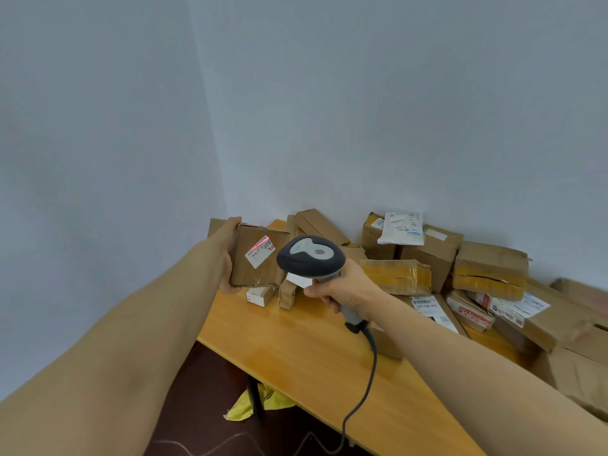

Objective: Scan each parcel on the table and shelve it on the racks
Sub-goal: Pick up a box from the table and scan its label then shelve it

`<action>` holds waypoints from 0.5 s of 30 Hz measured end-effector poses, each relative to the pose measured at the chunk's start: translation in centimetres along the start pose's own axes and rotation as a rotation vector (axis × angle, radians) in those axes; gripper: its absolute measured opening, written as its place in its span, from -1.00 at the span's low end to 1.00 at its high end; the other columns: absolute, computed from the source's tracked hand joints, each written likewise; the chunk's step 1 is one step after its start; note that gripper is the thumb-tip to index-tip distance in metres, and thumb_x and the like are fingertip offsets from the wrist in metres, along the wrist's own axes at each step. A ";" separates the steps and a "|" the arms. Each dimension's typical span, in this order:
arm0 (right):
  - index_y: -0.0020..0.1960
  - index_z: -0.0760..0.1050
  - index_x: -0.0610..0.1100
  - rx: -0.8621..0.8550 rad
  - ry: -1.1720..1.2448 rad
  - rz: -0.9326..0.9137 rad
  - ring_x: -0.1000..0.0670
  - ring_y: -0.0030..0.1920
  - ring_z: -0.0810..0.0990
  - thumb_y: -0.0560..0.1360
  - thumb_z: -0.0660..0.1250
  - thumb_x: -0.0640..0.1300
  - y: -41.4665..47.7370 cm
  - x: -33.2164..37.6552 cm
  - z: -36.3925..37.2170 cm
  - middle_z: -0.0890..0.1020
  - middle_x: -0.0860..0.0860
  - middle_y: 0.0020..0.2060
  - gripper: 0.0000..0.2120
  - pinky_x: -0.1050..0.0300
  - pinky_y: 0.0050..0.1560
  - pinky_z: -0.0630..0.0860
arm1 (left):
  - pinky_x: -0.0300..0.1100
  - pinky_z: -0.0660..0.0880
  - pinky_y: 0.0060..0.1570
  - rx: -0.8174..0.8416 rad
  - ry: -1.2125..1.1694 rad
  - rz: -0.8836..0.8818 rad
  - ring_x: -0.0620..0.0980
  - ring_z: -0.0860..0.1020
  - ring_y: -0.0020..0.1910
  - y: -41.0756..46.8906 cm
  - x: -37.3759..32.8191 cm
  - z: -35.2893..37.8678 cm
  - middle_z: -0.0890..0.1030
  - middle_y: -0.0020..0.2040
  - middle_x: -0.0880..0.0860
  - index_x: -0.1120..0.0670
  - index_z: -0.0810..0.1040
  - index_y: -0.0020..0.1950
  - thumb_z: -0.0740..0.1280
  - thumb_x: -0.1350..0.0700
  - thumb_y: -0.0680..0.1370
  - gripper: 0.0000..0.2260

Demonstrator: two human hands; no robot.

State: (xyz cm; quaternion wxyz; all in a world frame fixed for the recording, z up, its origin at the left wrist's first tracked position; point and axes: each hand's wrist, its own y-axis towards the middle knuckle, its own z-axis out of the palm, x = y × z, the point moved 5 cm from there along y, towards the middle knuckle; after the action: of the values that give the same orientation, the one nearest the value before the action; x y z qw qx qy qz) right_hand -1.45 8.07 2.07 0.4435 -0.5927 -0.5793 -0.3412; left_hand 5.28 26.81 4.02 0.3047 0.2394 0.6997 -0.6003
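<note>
Two bare forearms entering from the lower corners, no sleeves visible, no watch or bands at the wrists, left grip (227, 258) and right grip (345, 287) ungloved, no rings visible

There is a single view, from a wide-angle camera on the person's head, looking forward and down into a room corner where two pale walls meet above a wooden counter (296, 350). Both forearms stretch away from the bottom edge, so the hands sit close in mid-frame. The counter runs off to the lower right, and a strip of dark floor (204, 406) shows beneath its near edge.
</note>
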 end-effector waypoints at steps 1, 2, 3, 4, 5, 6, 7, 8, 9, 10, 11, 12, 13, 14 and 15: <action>-0.21 0.49 -0.13 -0.001 -0.002 0.000 0.12 -0.59 0.39 0.45 0.44 -0.26 0.0 0.1 0.1 0.49 0.00 -0.52 -0.85 0.25 -0.46 0.43 | 0.05 0.41 0.15 -0.002 -0.002 -0.003 0.17 0.34 -0.30 0.1 0.0 -0.1 0.41 -0.24 0.17 0.19 0.30 -0.23 0.33 -0.28 0.47 -0.47; -0.21 0.49 -0.13 -0.001 -0.002 0.001 0.12 -0.59 0.39 0.45 0.44 -0.26 0.0 0.1 0.1 0.49 0.00 -0.51 -0.85 0.26 -0.47 0.43 | 0.05 0.41 0.16 0.002 -0.003 -0.007 0.18 0.35 -0.29 0.1 0.0 -0.2 0.42 -0.23 0.17 0.19 0.30 -0.23 0.33 -0.28 0.47 -0.47; -0.20 0.49 -0.13 -0.001 -0.002 0.000 0.12 -0.59 0.39 0.45 0.44 -0.26 0.0 0.2 0.2 0.49 -0.01 -0.51 -0.86 0.26 -0.48 0.43 | 0.05 0.41 0.17 0.003 -0.003 -0.010 0.18 0.35 -0.28 0.2 0.0 -0.4 0.42 -0.23 0.17 0.19 0.30 -0.22 0.33 -0.29 0.46 -0.47; -0.19 0.49 -0.13 0.001 -0.003 -0.001 0.11 -0.58 0.39 0.45 0.44 -0.26 0.1 0.2 0.2 0.49 -0.01 -0.51 -0.86 0.26 -0.48 0.43 | 0.05 0.41 0.16 0.005 -0.006 -0.008 0.18 0.36 -0.27 0.3 0.0 -0.5 0.42 -0.23 0.17 0.18 0.30 -0.22 0.33 -0.29 0.46 -0.47; -0.18 0.49 -0.12 0.004 -0.006 -0.002 0.11 -0.58 0.39 0.45 0.44 -0.26 0.1 0.2 0.3 0.49 0.00 -0.51 -0.86 0.25 -0.47 0.43 | 0.05 0.41 0.13 0.005 -0.007 -0.004 0.18 0.37 -0.26 0.3 0.0 -0.6 0.42 -0.23 0.17 0.18 0.30 -0.22 0.34 -0.29 0.46 -0.47; -0.17 0.49 -0.11 0.008 -0.011 -0.003 0.11 -0.58 0.39 0.46 0.44 -0.26 0.1 0.1 0.4 0.49 0.02 -0.53 -0.85 0.24 -0.46 0.43 | 0.05 0.41 0.09 0.005 -0.011 0.002 0.18 0.38 -0.24 0.4 0.0 -0.7 0.42 -0.23 0.17 0.18 0.30 -0.22 0.34 -0.28 0.46 -0.47; -0.17 0.48 -0.10 0.012 -0.016 -0.003 0.11 -0.59 0.39 0.46 0.44 -0.27 0.1 0.1 0.5 0.49 0.03 -0.55 -0.84 0.25 -0.47 0.44 | 0.05 0.41 0.08 0.003 -0.012 0.005 0.18 0.39 -0.22 0.5 0.0 -0.8 0.42 -0.23 0.17 0.18 0.30 -0.22 0.34 -0.28 0.46 -0.47; -0.17 0.47 -0.08 0.015 -0.019 -0.002 0.12 -0.59 0.39 0.46 0.43 -0.28 0.0 0.1 0.6 0.49 0.04 -0.55 -0.83 0.26 -0.47 0.43 | 0.06 0.41 0.09 0.005 -0.010 0.006 0.18 0.40 -0.19 0.6 0.0 -0.9 0.43 -0.22 0.17 0.18 0.30 -0.22 0.34 -0.28 0.45 -0.48; -0.17 0.46 -0.08 0.016 -0.022 -0.001 0.12 -0.60 0.39 0.46 0.43 -0.28 0.0 0.1 0.7 0.48 0.05 -0.56 -0.82 0.27 -0.47 0.43 | 0.06 0.42 0.12 0.008 -0.005 0.007 0.19 0.41 -0.14 0.8 0.0 -1.0 0.43 -0.22 0.17 0.18 0.31 -0.21 0.35 -0.28 0.45 -0.48; -0.18 0.46 -0.07 0.016 -0.023 -0.003 0.13 -0.60 0.38 0.46 0.43 -0.29 0.0 0.2 0.8 0.48 0.05 -0.56 -0.81 0.27 -0.47 0.43 | 0.08 0.42 0.16 0.008 -0.003 0.007 0.19 0.42 -0.11 1.0 0.0 -1.1 0.43 -0.22 0.17 0.18 0.32 -0.21 0.35 -0.28 0.45 -0.47; -0.18 0.46 -0.07 0.015 -0.022 -0.009 0.13 -0.60 0.38 0.46 0.43 -0.30 0.0 0.3 0.9 0.48 0.06 -0.57 -0.80 0.27 -0.47 0.43 | 0.09 0.41 0.17 0.008 0.001 0.010 0.20 0.41 -0.12 1.2 0.0 -1.3 0.44 -0.21 0.18 0.18 0.33 -0.20 0.34 -0.29 0.45 -0.48; -0.18 0.46 -0.07 0.014 -0.019 -0.016 0.13 -0.60 0.38 0.46 0.43 -0.31 0.0 0.5 0.9 0.48 0.06 -0.58 -0.80 0.27 -0.47 0.43 | 0.10 0.41 0.17 0.012 0.010 0.016 0.20 0.40 -0.14 1.4 0.0 -1.4 0.45 -0.20 0.18 0.18 0.34 -0.20 0.33 -0.29 0.45 -0.48; -0.17 0.47 -0.07 0.012 -0.016 -0.021 0.14 -0.60 0.38 0.45 0.42 -0.32 0.0 0.7 1.0 0.48 0.06 -0.57 -0.80 0.27 -0.48 0.43 | 0.11 0.40 0.16 0.012 0.018 0.023 0.21 0.40 -0.16 1.6 0.0 -1.5 0.46 -0.20 0.18 0.17 0.35 -0.19 0.33 -0.30 0.45 -0.49; -0.15 0.47 -0.06 0.011 -0.016 -0.024 0.14 -0.60 0.38 0.45 0.42 -0.32 0.0 0.8 1.1 0.48 0.05 -0.55 -0.80 0.27 -0.48 0.43 | 0.12 0.40 0.15 0.012 0.021 0.030 0.21 0.41 -0.16 1.7 0.0 -1.6 0.47 -0.20 0.18 0.16 0.36 -0.19 0.32 -0.30 0.45 -0.49; -0.13 0.47 -0.05 0.011 -0.015 -0.025 0.15 -0.60 0.38 0.45 0.42 -0.33 0.0 0.9 1.2 0.48 0.03 -0.53 -0.79 0.27 -0.48 0.42 | 0.12 0.39 0.15 0.011 0.024 0.032 0.21 0.41 -0.18 1.7 -0.1 -1.7 0.47 -0.20 0.18 0.15 0.36 -0.19 0.32 -0.30 0.45 -0.50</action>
State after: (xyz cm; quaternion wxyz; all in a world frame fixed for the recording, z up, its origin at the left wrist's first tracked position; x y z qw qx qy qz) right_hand -1.51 9.52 2.48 0.4380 -0.5855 -0.5918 -0.3392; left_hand 6.30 28.81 3.01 0.3047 0.2594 0.6961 -0.5960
